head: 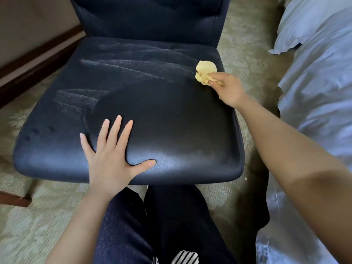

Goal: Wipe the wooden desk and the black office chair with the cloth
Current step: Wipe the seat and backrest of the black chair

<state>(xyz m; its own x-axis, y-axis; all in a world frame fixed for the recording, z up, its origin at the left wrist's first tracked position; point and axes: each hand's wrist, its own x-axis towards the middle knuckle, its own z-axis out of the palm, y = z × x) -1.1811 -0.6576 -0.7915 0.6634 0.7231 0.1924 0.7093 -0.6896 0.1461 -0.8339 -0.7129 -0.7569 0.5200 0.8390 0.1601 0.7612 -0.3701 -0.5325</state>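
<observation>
Black chair [152,111], one cloth [205,71], two hands [110,159] [229,88]

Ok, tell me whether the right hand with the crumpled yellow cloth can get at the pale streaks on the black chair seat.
Probably yes. The right hand holds the yellow cloth beside the pale streaks, nothing lies between them, and the left hand rests flat on the seat, nearer the front.

The chair [171,115] stands on the floor [28,216] straight before my legs [171,225], with its backrest [148,18] on the far side. My left hand [112,155] lies flat on the near edge of the seat, and my right hand [228,88] holds the cloth [205,72] on the far right corner of it. The bed [320,92] is just beside the chair, on the right.
</observation>
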